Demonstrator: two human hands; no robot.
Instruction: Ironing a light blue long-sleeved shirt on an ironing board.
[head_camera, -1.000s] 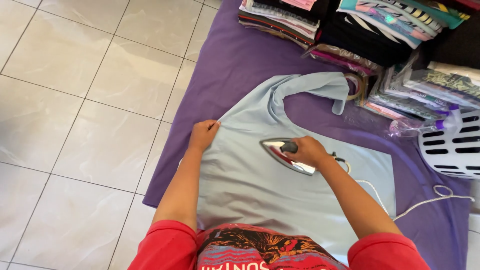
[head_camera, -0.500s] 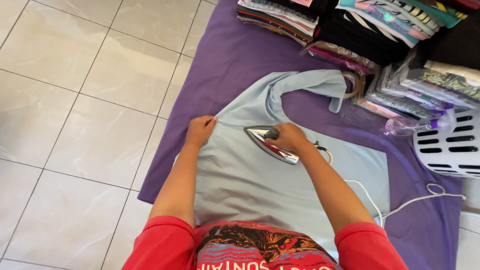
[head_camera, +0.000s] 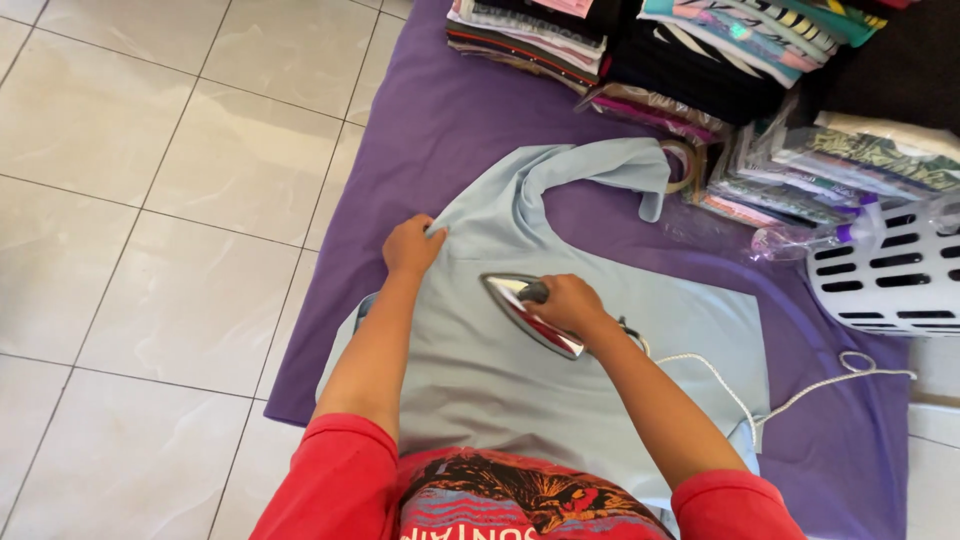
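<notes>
A pale blue garment (head_camera: 520, 380) lies spread on a purple cloth (head_camera: 440, 130) on the tiled floor. My right hand (head_camera: 565, 303) grips the handle of a silver clothes iron (head_camera: 525, 310), which rests on the garment with its tip pointing to the upper left. My left hand (head_camera: 412, 246) pinches the garment's left edge, just left of the iron's tip. The garment's upper part (head_camera: 590, 165) curves away to the right, toward the stacks of clothes.
Stacks of folded clothes (head_camera: 560, 35) and bagged garments (head_camera: 830, 160) line the far edge of the cloth. A white slotted plastic basket (head_camera: 890, 275) stands at the right. The iron's white cord (head_camera: 790, 395) trails right across the cloth. Pale floor tiles (head_camera: 150, 200) lie to the left.
The iron and my right hand have slid left and up across the garment, toward my left hand, which has kept its hold on the edge.
</notes>
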